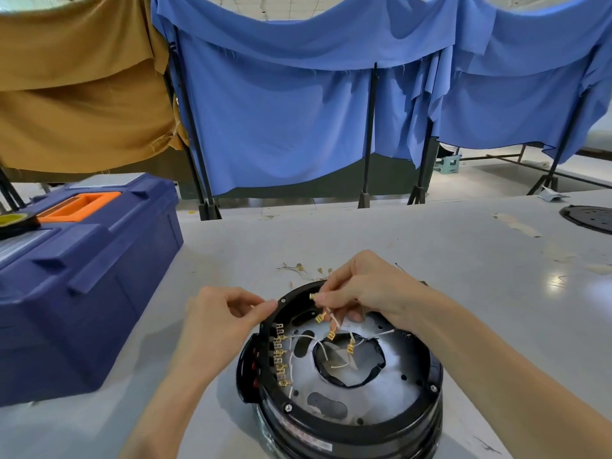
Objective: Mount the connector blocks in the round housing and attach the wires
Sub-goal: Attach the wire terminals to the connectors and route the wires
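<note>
The round black housing [430, 412] stands on the table in front of me, with a silver plate inside. A row of connector blocks [281, 354] with brass tabs lines its left inner wall. Thin white wires with brass terminals [331, 334] dangle over the plate's middle hole. My right hand [361, 289] hovers above the housing's far rim and pinches a bunch of these wires. My left hand [222, 314] is at the left rim, its fingertips pinched on what looks like a thin wire; the grip itself is hard to make out.
A dark blue toolbox [82, 286] with an orange handle sits at the left, a tape roll [15, 221] on its lid. Loose brass terminals [304, 270] lie beyond the housing. A black round cover [589, 218] rests at the far right. Blue and tan cloths hang behind.
</note>
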The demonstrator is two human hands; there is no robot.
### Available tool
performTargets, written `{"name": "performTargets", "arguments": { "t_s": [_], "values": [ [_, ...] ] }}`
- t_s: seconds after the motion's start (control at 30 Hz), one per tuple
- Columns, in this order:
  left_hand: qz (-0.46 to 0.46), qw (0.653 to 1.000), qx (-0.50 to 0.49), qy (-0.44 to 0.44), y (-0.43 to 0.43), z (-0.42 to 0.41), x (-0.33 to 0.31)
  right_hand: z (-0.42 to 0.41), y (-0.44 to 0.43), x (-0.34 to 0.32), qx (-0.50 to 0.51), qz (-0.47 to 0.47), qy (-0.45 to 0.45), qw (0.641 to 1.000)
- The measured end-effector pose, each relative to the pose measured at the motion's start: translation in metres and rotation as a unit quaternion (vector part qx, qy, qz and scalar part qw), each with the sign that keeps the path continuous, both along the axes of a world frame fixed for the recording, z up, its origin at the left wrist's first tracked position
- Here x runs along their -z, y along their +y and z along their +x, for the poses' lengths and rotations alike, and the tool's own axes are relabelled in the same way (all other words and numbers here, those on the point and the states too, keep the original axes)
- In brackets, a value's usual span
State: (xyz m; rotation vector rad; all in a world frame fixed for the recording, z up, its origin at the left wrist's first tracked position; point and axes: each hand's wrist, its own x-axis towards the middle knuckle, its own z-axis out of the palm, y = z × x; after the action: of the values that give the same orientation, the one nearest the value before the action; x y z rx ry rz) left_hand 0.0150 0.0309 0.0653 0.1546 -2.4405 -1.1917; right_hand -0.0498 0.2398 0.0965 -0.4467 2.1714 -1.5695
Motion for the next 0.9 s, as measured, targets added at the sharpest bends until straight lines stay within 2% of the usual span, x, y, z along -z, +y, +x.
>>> {"name": "performTargets", "arguments": {
  "t_s": [0.1, 0.33, 0.57, 0.9],
  "values": [
    [-0.006, 0.999, -0.037, -0.018, 0.005, 0.006, 0.017, -0.001, -0.017, 0.006, -0.001, 0.034, -0.034, 0.999],
    [0.022, 0.994, -0.107, 0.020, 0.014, 0.014, 0.033, -0.002, -0.041, 0.023, -0.049, 0.143, -0.026, 0.988],
    [0.027, 0.989, -0.133, 0.061, 0.023, 0.015, 0.038, -0.002, -0.043, 0.028, -0.036, 0.122, -0.030, 0.991],
    [0.075, 0.982, -0.142, 0.102, 0.027, 0.015, 0.045, 0.001, -0.046, 0.034, -0.028, 0.122, 0.016, 0.992]
  ]
}}
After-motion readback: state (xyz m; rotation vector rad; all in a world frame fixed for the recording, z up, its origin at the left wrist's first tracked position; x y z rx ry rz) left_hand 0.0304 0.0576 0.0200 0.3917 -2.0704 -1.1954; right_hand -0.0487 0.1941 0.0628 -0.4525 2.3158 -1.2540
